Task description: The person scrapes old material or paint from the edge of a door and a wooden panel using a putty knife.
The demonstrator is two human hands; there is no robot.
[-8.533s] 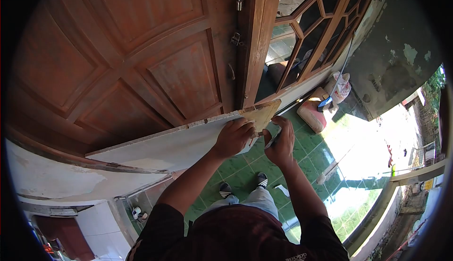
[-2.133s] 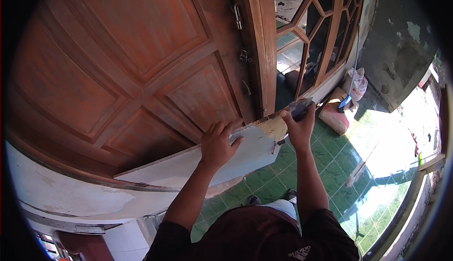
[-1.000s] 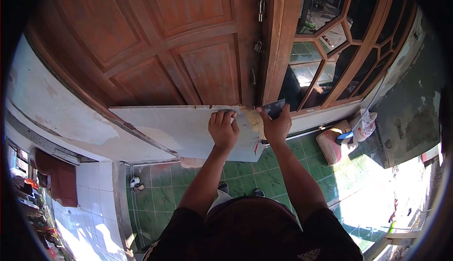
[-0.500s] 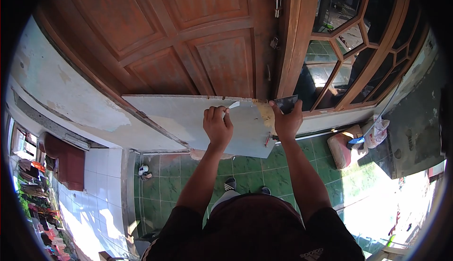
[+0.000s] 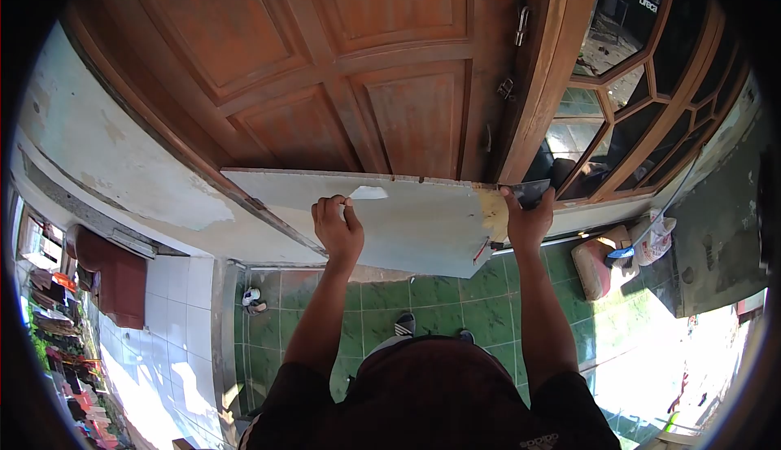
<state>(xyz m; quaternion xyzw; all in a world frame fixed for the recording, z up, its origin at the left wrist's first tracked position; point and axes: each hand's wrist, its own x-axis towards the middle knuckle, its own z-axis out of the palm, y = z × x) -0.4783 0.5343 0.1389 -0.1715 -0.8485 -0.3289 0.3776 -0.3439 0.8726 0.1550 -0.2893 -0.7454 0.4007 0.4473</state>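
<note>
Green floor point(image 5: 439, 317) bears white sack point(image 5: 656, 240), contents hidden; left hand point(image 5: 338, 226) pinches white scrap point(image 5: 372, 193); right hand point(image 5: 530, 220) grips dark plate point(image 5: 531, 193).

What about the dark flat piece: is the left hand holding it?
No, the right hand grips the dark flat piece, while the left hand is well apart from it.

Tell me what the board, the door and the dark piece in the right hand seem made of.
Board: probably wood, painted pale grey; a bare yellowish patch shows near one end.
Door: likely wood, with a worn reddish-brown finish, mottled on its recessed panels.
Dark piece in the right hand: flat and smooth-looking, perhaps plastic or metal; the view leaves it open.
</note>
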